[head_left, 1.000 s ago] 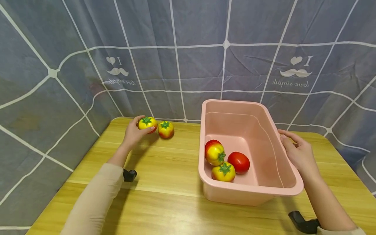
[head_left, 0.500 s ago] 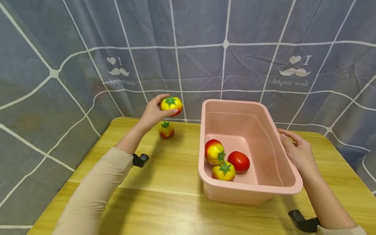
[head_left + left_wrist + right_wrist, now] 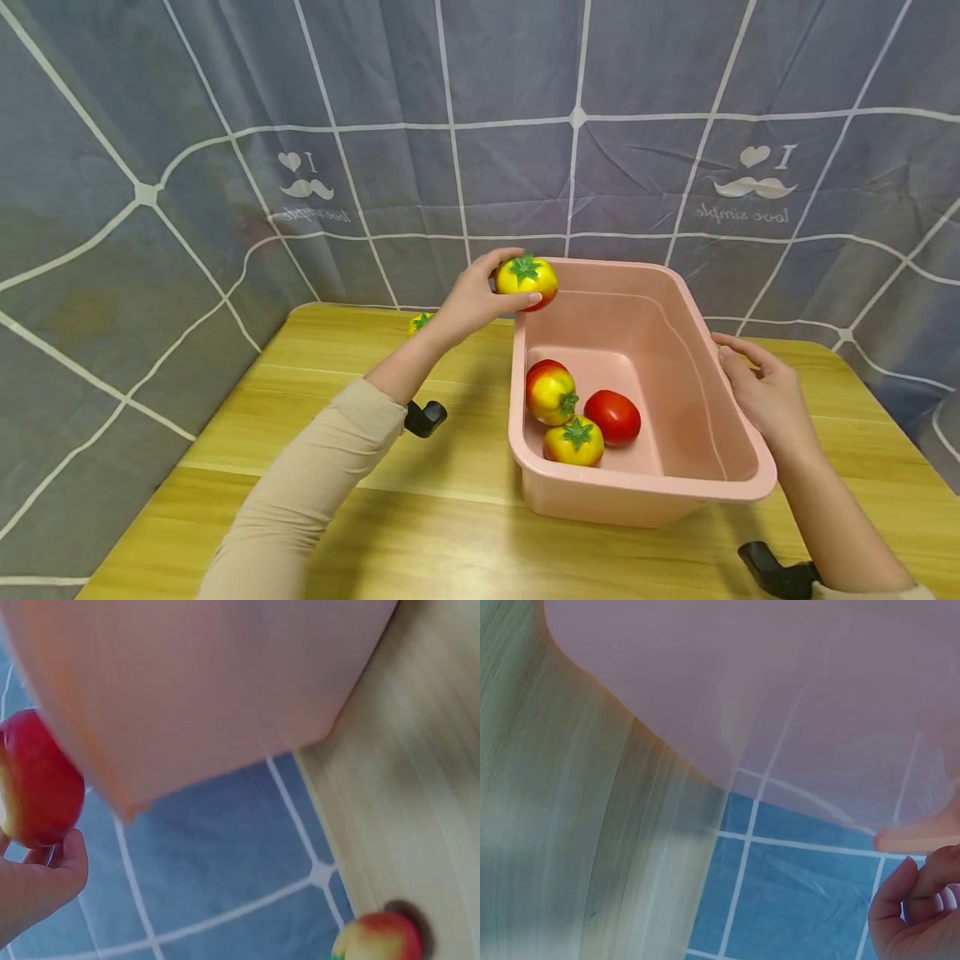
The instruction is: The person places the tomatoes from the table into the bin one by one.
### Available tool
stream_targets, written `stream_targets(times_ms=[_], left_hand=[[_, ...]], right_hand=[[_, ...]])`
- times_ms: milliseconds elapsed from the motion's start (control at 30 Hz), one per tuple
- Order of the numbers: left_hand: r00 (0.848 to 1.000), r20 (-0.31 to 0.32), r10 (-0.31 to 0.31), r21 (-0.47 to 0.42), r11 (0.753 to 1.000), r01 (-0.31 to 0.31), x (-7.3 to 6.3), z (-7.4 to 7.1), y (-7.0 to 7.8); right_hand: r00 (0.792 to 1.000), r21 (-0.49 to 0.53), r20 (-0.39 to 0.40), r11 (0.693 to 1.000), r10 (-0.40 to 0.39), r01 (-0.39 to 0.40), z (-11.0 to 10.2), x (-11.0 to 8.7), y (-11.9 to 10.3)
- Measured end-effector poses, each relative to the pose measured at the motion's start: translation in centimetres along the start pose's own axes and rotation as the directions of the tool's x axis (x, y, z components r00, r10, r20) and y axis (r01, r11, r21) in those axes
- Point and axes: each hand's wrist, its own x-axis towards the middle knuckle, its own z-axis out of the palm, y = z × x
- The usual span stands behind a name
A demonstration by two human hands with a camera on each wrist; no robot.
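Observation:
My left hand [image 3: 472, 304] holds a yellow-and-red tomato [image 3: 536, 275] with a green leafy top, fingers behind it and thumb in front. It is raised over the far left corner of the pink plastic bin [image 3: 645, 482]. The left wrist view shows the red underside of that held tomato [image 3: 45, 780] next to the bin wall. My right hand [image 3: 768, 396] touches the outside of the bin's right rim with relaxed, slightly bent fingers. Inside the bin lie two yellow-and-red tomatoes, one the front tomato [image 3: 573, 442], and a plain red tomato [image 3: 613, 418].
Another yellow-and-red tomato [image 3: 417, 322] stands on the wooden table [image 3: 300, 375] near its back edge, partly hidden by the left forearm. A grey curtain [image 3: 397, 183] with white lines hangs behind the table. A black strap piece [image 3: 425, 418] sticks out at the left wrist.
My left hand has lifted its tomato off the table and carried it rightward to the bin. The right hand and the bin have stayed in place.

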Motion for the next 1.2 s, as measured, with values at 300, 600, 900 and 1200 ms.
stream_targets(times_ms=[300, 600, 900, 1200], left_hand=[[0.999, 0.046, 0.026, 0.043, 0.999, -0.028, 1.1, 2.6, -0.4], [0.991, 0.023, 0.132, 0.167, 0.977, -0.134, 0.8, 3.2, -2.6], [0.994, -0.074, 0.08, 0.077, 0.994, -0.074, 0.0, 0.7, -6.2], [0.984, -0.176, -0.017, 0.204, 0.977, 0.054, -1.0, -2.2, -11.5]], right_hand=[[1.0, 0.003, -0.003, 1.0, 0.006, -0.006, -0.2, 0.1, 0.0], [1.0, 0.014, 0.005, 1.0, 0.008, -0.008, 0.1, 0.1, 0.1], [1.0, 0.035, 0.001, 0.999, 0.015, -0.015, 0.0, 0.3, 0.1], [1.0, 0.06, 0.008, 0.998, 0.019, -0.019, 0.1, 0.3, 0.0]])
